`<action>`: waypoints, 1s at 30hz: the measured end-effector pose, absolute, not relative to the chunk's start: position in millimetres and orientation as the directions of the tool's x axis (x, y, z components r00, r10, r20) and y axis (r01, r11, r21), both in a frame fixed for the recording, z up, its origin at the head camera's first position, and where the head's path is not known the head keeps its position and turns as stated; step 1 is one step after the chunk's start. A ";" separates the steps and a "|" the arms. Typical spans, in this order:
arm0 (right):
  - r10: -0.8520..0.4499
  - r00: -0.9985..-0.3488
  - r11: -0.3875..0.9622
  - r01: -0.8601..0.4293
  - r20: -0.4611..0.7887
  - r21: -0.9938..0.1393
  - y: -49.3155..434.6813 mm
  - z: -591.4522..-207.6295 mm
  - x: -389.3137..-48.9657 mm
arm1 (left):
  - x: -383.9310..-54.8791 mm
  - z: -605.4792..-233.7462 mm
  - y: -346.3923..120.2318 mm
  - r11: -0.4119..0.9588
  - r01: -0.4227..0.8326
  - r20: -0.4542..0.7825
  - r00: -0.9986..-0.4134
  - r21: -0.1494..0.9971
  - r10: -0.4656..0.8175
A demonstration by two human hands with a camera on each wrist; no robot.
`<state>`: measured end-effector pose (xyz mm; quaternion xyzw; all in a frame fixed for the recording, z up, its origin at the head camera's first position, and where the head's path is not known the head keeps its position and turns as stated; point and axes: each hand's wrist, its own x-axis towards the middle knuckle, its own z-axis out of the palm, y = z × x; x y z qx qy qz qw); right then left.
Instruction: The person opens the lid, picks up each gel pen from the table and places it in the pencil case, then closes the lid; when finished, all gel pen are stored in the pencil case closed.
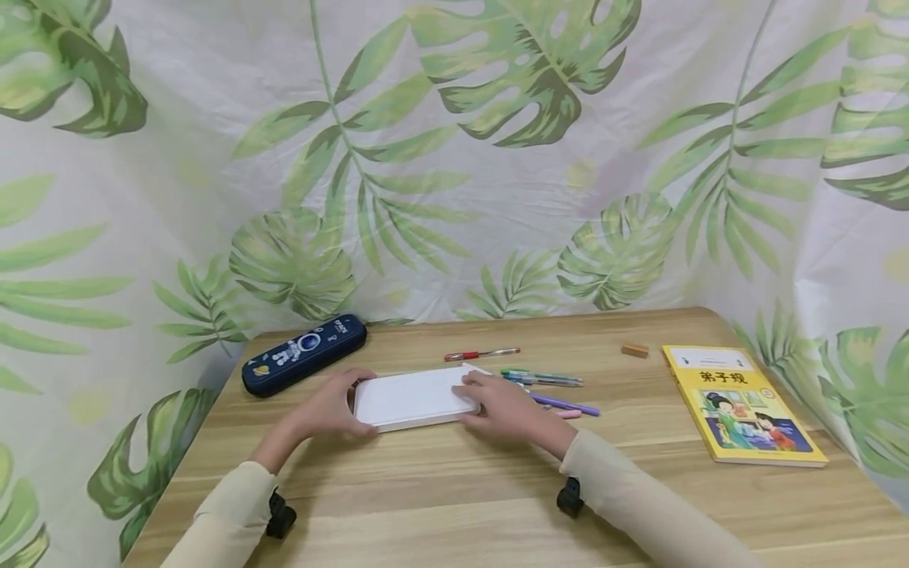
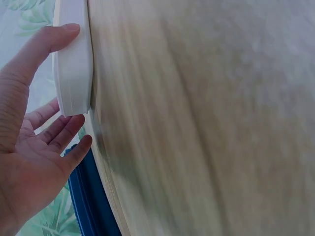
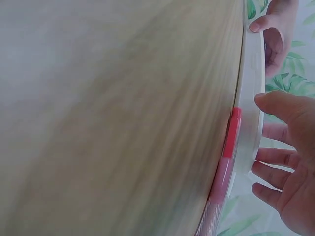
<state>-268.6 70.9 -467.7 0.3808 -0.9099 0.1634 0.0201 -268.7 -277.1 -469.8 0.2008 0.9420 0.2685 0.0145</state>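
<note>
A flat white box (image 1: 415,397) lies in the middle of the wooden table, its long side facing me. My left hand (image 1: 334,404) grips its left end; in the left wrist view the thumb (image 2: 69,32) presses the near side and the fingers reach around the end. At the right end, my right hand (image 1: 500,406) holds the box with thumb in front and fingers toward the back. Close to that hand lie a purple pen (image 1: 568,405) and a pink pen (image 1: 568,414), partly covered by it. What the box contains is hidden.
A dark blue pencil case (image 1: 305,355) with an astronaut sits at back left. Behind the box lies a red pen (image 1: 483,354), with green and teal pens (image 1: 543,379) to its right. Farther right are a small brown block (image 1: 635,350) and a yellow book (image 1: 742,406).
</note>
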 end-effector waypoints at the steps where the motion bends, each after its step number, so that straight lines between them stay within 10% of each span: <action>1: -0.685 -0.711 0.661 -0.698 0.159 -0.276 73.5 -467.8 -268.1 | -269.5 -471.0 -274.9 0.771 0.376 0.087 -0.917 0.513 0.390; 30: -0.818 -0.522 0.551 -0.831 0.241 0.072 47.8 -466.4 -270.0 | -267.0 -473.0 -267.6 0.752 0.348 0.054 -0.921 0.559 0.386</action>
